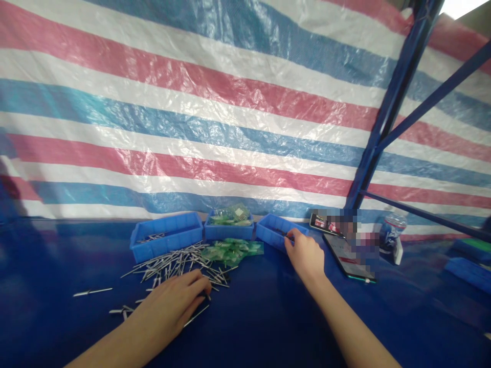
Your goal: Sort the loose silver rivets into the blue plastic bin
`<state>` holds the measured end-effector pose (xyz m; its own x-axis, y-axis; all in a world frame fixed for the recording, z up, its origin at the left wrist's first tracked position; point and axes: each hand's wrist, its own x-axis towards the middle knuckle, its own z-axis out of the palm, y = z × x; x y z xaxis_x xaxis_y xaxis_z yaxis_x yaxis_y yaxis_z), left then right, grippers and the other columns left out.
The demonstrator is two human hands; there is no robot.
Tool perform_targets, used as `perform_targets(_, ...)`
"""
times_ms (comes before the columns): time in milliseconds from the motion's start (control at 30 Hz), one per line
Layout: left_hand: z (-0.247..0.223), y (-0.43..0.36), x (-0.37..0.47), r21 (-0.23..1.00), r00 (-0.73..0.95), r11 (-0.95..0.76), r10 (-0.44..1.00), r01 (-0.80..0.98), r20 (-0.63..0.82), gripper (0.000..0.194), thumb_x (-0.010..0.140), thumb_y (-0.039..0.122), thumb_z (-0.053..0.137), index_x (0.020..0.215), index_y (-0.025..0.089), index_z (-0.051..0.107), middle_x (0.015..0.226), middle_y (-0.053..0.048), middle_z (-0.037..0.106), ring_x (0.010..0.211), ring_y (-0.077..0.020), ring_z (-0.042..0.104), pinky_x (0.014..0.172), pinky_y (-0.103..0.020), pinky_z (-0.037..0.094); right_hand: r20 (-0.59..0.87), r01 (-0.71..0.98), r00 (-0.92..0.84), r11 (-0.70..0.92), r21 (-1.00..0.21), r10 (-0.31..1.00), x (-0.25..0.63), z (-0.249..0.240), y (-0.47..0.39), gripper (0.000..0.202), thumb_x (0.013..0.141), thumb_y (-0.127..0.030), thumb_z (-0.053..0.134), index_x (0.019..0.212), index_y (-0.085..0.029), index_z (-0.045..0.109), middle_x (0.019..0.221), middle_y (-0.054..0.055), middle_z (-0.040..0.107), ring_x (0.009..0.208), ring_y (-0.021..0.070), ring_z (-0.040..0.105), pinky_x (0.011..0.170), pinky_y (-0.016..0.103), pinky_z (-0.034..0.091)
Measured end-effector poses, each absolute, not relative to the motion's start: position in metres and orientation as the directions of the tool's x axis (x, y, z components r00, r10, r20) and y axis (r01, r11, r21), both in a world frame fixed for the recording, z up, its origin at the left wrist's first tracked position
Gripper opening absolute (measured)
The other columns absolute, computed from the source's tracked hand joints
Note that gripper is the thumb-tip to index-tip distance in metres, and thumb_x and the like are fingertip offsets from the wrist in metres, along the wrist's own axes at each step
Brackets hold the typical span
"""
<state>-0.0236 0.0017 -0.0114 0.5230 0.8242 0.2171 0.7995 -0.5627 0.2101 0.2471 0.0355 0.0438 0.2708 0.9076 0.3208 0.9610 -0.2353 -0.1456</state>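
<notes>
The left hand curls over the desk, grip unclear, a rod slanting rightward and away by its fingers; the heap of rods lies just beyond, farther from the right hand, which bends over a bin, hold hidden.

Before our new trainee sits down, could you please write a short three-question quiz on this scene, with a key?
1. What lies in the middle blue bin of the row of three?
2. True or false: the right hand is at the right bin of that row.
3. Fill in the blank: of the two hands, the ____ one is nearer the pile of loose metal pins.

Key:
1. Green plastic packets.
2. True.
3. Left.
</notes>
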Motion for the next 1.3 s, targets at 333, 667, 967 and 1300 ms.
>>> perform_targets(333, -0.024, 0.007, -0.026, 0.152, 0.471, -0.509, 0.852, 0.847, 0.228, 0.029, 0.088, 0.014, 0.036, 0.096, 0.026, 0.061, 0.097, -0.003, 0.062, 0.083, -0.0182, 0.066, 0.074, -0.030, 0.048, 0.292, 0.952, 0.302, -0.269, -0.147, 0.907, 0.250, 0.043, 0.038, 0.026, 0.096, -0.031, 0.043, 0.109, -0.021, 0.063, 0.091, 0.010, 0.069, 0.089, 0.0215, 0.068, 0.073, 0.027, 0.048)
perform_targets(667, -0.016, 0.003, -0.026, 0.069, 0.383, -0.400, 0.906, 0.914, 0.178, 0.032, 0.089, 0.016, 0.037, 0.108, 0.025, 0.060, 0.107, -0.006, 0.061, 0.083, -0.0208, 0.068, 0.072, -0.032, 0.054, 0.290, 0.960, 0.261, -0.217, -0.177, 0.921, 0.246, 0.048, 0.033, 0.030, 0.096, -0.028, 0.042, 0.122, -0.020, 0.057, 0.092, 0.012, 0.069, 0.089, 0.0222, 0.068, 0.074, 0.028, 0.048)
perform_targets(967, -0.028, 0.010, -0.030, 0.084, 0.384, -0.405, 0.903, 0.911, 0.192, 0.033, 0.090, 0.015, 0.032, 0.102, 0.025, 0.061, 0.098, -0.005, 0.066, 0.086, -0.0202, 0.068, 0.075, -0.031, 0.052, 0.246, 0.968, 0.003, 0.059, -0.245, 0.969, 0.222, 0.040, 0.021, 0.021, 0.093, -0.025, 0.050, 0.110, -0.023, 0.064, 0.080, 0.003, 0.069, 0.083, 0.0200, 0.068, 0.067, 0.025, 0.043)
perform_targets(1300, -0.024, 0.006, -0.028, 0.137, 0.355, -0.391, 0.906, 0.910, 0.230, 0.030, 0.091, 0.017, 0.036, 0.099, 0.027, 0.063, 0.096, -0.003, 0.068, 0.085, -0.0189, 0.069, 0.074, -0.028, 0.052, 0.217, 0.918, -0.223, 0.280, -0.282, 0.950, 0.208, 0.038, 0.009, 0.020, 0.091, -0.021, 0.053, 0.106, -0.022, 0.066, 0.075, 0.001, 0.067, 0.075, 0.0173, 0.065, 0.062, 0.023, 0.038)
